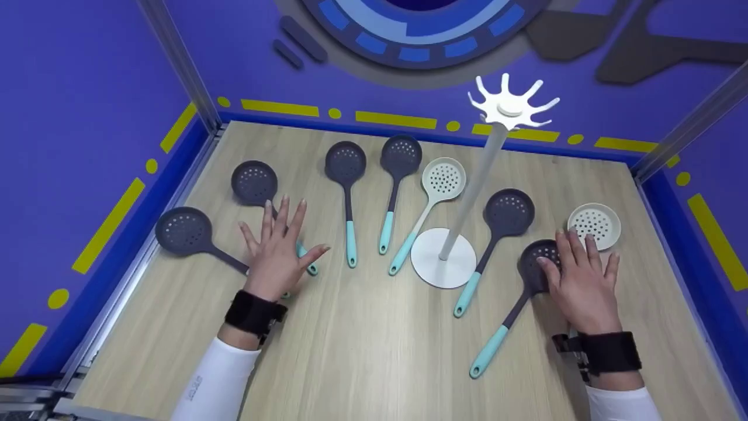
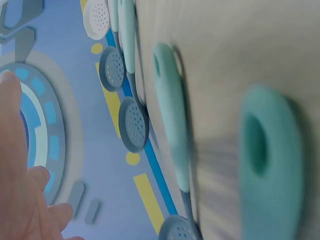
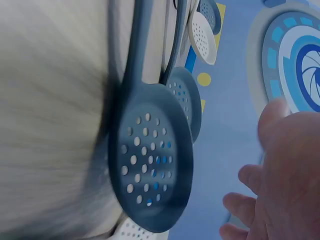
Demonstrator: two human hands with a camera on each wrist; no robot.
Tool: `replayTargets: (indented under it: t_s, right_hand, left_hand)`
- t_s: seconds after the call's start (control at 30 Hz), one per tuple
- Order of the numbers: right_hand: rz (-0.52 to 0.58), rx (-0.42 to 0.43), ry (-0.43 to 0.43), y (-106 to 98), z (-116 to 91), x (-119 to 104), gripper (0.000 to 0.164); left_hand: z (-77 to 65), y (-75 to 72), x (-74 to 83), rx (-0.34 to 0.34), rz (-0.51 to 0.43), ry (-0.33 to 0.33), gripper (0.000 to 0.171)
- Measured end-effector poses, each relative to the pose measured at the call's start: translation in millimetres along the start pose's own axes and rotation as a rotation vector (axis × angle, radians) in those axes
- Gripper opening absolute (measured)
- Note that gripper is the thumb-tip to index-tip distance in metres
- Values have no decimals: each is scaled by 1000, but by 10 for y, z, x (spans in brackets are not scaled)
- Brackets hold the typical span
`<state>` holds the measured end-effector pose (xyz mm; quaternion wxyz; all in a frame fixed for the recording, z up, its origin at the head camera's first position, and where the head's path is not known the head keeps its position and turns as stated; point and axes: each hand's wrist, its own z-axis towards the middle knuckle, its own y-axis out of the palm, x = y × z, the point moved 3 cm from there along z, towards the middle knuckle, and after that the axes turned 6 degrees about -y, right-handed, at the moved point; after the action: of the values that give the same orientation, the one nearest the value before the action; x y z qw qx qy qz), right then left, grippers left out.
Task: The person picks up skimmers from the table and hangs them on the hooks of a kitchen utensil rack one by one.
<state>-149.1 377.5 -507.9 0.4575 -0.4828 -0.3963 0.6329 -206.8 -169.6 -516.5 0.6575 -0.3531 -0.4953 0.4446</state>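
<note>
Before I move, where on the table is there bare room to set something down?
Widest: the near middle of the table, between the left sleeve and the dark skimmer beside the right hand. Another lies behind the white skimmer by that hand. Crowded: around the white stand's base, skimmers close on both sides.

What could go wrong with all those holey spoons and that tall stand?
The right hand is over a dark spoon with a white spoon close by, so it might nudge one into the other.

The left hand is near two teal handles, so it could catch both by accident.

The stand is tall and thin on its round base, so a hard bump might tip it.
</note>
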Motion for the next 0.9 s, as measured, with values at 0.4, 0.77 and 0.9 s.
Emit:
replayTargets:
  t_s: [0.4, 0.77, 0.9]
  right_hand:
    - [-135, 7, -258, -4, 377, -315, 58]
    - [-121, -116, -419, 151, 731, -534, 49]
    - [-109, -155, -477, 265, 804, -570, 35]
  left_hand:
    - [141, 78, 378, -38, -28, 47, 96]
    - [240, 190, 849, -63, -107, 163, 95]
    - [277, 224, 1062, -73, -131, 200, 94]
